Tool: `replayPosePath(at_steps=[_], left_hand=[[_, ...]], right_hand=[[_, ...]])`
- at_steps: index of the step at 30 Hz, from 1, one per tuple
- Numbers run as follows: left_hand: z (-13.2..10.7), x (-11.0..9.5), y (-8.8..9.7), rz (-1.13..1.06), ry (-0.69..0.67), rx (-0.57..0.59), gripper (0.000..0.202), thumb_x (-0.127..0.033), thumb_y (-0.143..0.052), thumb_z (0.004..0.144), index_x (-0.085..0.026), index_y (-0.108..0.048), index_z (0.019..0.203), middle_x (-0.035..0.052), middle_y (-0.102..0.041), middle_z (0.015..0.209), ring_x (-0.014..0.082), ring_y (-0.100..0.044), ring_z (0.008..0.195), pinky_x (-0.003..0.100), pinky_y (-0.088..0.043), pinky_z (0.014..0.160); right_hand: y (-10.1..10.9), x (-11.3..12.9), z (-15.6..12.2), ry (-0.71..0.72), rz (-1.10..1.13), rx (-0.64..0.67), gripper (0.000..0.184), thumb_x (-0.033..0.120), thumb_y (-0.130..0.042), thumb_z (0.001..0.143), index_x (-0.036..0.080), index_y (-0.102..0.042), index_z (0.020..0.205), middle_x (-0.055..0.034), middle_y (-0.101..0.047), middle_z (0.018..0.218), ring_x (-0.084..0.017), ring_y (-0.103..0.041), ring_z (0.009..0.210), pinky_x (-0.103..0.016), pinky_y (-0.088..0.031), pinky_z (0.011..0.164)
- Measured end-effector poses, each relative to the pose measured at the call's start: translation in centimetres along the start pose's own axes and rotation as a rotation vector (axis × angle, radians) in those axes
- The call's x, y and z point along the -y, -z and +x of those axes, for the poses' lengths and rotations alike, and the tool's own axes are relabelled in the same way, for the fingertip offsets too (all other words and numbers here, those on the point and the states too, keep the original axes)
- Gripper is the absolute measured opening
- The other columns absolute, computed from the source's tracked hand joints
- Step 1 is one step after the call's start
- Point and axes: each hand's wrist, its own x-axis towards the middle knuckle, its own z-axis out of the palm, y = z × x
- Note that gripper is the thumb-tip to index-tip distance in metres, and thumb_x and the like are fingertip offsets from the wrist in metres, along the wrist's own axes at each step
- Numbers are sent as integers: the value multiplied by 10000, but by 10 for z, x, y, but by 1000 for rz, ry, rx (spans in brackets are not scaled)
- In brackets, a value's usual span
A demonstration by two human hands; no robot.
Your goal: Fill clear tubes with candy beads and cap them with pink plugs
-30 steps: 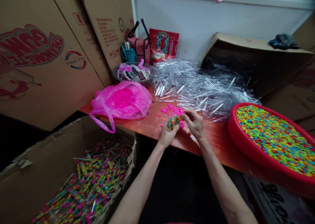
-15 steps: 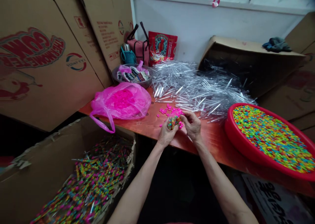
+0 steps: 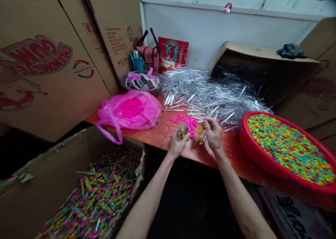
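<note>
My left hand (image 3: pixel 176 146) is closed around a bundle of clear plastic tubes filled with coloured candy (image 3: pixel 181 131), their ends facing up. Just to its right, my right hand (image 3: pixel 214 136) pinches one or more candy-filled tubes (image 3: pixel 203 139); motion blur hides how many. Loose small pink pieces (image 3: pixel 193 123) lie on the orange-red table (image 3: pixel 147 135) just beyond both hands. Behind them spreads a large heap of empty clear tubes (image 3: pixel 217 95). To the right, a red basin (image 3: pixel 248 149) is full of small multicoloured candies (image 3: pixel 291 148).
A pink plastic bag (image 3: pixel 110 109) of pink pieces sits on the left. Below it stands a cardboard box (image 3: pixel 39 162) holding many filled tubes (image 3: pixel 102 190). At the back are a bowl (image 3: pixel 154 91), a pink bag (image 3: pixel 151 57), a red packet (image 3: pixel 173 53) and an open carton (image 3: pixel 252 51).
My right hand has moved right, away from my left hand, with candy-filled tubing in its fingers. My left hand keeps its bundle in nearly the same place.
</note>
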Motion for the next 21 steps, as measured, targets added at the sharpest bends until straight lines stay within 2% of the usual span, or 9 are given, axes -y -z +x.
replayPosePath(at_steps=[2, 4, 6, 8, 11, 15, 17, 21], left_hand=[[-1, -3, 0, -20, 38, -11, 341, -424, -823, 758, -154, -691, 920, 0, -679, 696, 126, -612, 570, 227, -504, 548], [-2, -7, -1, -34, 48, -22, 350, -432, -838, 740, -158, -690, 900, -18, -648, 654, 107, -570, 530, 204, -455, 501], [-3, -11, -1, -41, 50, -21, 354, -444, -845, 733, -162, -691, 881, -25, -631, 639, 98, -548, 519, 199, -436, 490], [-3, -15, -1, -39, 50, 0, 349, -458, -838, 741, -165, -688, 857, -29, -614, 626, 95, -533, 514, 201, -435, 492], [-3, -17, 0, -20, 43, 20, 336, -463, -817, 768, -165, -682, 842, -28, -607, 631, 97, -535, 530, 205, -450, 510], [-3, -14, 1, 7, 37, 25, 323, -457, -796, 795, -161, -682, 859, -13, -638, 668, 105, -559, 557, 217, -475, 543], [-3, -11, 2, 18, 31, 36, 313, -447, -792, 803, -159, -693, 874, -9, -646, 670, 108, -562, 559, 221, -473, 549], [-2, -8, 3, 23, 15, 62, 300, -430, -786, 814, -156, -728, 920, 3, -672, 690, 117, -576, 579, 227, -476, 558]], right_hand=[[29, -5, 14, -31, -129, 53, 327, 472, -588, 963, 193, -715, 1076, -37, -701, 876, -179, -634, 749, -302, -507, 700], [55, -12, 25, -11, -282, 214, 330, 466, -571, 968, 185, -733, 1030, -40, -687, 831, -187, -617, 729, -313, -488, 691], [67, -19, 32, 59, -404, 322, 309, 448, -579, 962, 186, -743, 958, -62, -684, 868, -200, -616, 761, -326, -486, 710], [62, -25, 34, 135, -468, 381, 271, 414, -584, 963, 197, -745, 942, -82, -676, 925, -210, -618, 795, -331, -491, 718], [35, -33, 34, 238, -508, 477, 209, 336, -572, 973, 209, -737, 952, -83, -657, 926, -208, -600, 798, -328, -487, 725], [6, -42, 38, 286, -500, 555, 234, 297, -566, 959, 199, -686, 782, -71, -638, 841, -192, -551, 740, -320, -466, 707], [3, -42, 41, 206, -411, 513, 230, 337, -589, 946, 197, -700, 801, -66, -660, 837, -189, -565, 735, -324, -476, 714], [3, -24, 44, -113, -47, 433, 284, 461, -702, 879, 203, -751, 988, -52, -728, 904, -188, -642, 767, -328, -526, 730]])
